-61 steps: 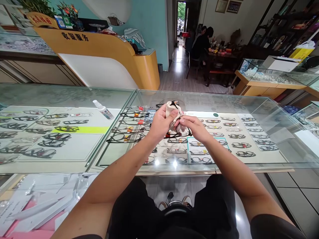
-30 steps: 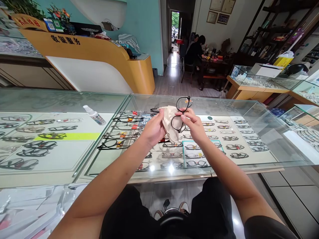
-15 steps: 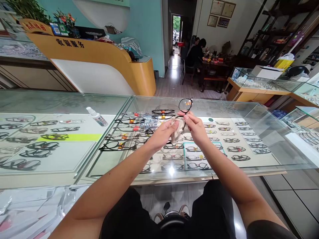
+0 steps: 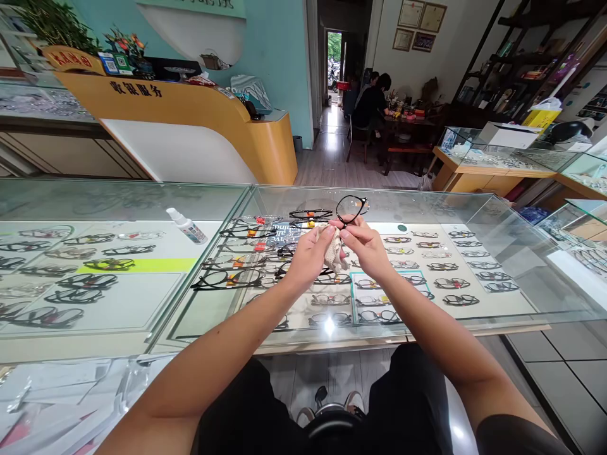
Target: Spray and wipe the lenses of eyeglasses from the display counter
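A pair of black-framed glasses (image 4: 351, 208) is held up over the glass counter, one lens showing above my fingers. My right hand (image 4: 367, 248) is closed on the frame near its middle. My left hand (image 4: 309, 254) pinches a pale, crumpled cleaning cloth (image 4: 334, 254) against the glasses; the cloth hides the other lens. Just behind my hands lies a dark pair of glasses (image 4: 310, 215) with an orange tag. More black glasses (image 4: 227, 278) with orange tags lie to the left of my left hand.
The glass display case (image 4: 502, 303) holds rows of glasses. A white spray bottle (image 4: 187, 226) stands on the left counter. Plastic-wrapped papers (image 4: 61, 404) lie at the lower left. Beyond the counter are a wooden cashier desk (image 4: 190, 104) and a seated person (image 4: 372, 104).
The glasses have tilted and dropped slightly, their visible lens now lower and turned. Both hands have drawn closer together around the cloth.
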`<state>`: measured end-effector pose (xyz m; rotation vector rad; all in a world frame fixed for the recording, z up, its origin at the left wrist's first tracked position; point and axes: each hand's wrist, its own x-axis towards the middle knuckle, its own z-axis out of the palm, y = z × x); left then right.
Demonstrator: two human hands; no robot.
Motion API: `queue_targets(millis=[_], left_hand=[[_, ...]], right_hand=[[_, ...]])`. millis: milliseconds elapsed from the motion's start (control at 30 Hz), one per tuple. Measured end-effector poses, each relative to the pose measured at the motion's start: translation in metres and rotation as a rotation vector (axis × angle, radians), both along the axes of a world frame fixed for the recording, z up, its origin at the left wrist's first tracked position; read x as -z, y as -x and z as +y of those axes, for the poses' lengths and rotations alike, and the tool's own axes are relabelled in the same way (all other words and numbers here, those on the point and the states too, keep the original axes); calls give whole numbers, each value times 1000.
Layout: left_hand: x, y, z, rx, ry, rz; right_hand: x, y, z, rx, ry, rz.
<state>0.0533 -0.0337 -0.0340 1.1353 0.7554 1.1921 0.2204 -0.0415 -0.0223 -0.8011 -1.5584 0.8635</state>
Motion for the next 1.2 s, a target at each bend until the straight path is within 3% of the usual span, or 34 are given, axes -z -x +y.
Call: queue_targets(millis=[200, 467, 767, 967, 1067, 1200], left_hand=[[-6, 3, 0, 121, -16, -49], [-4, 3, 3, 7, -41, 29], [-5, 3, 3, 58, -82, 33], [-13, 4, 3, -161, -135, 53], [-15, 8, 7, -216, -112, 42], [-16, 13, 9, -137, -84, 104]], right_hand=[[-1, -7, 2, 32, 18, 51], [-2, -1, -2, 4, -22, -56], [-3, -1, 3, 7, 114, 69], [0, 1, -3, 33, -78, -187], [6, -1, -4, 205, -248, -398], [10, -9, -2, 419, -406, -635]])
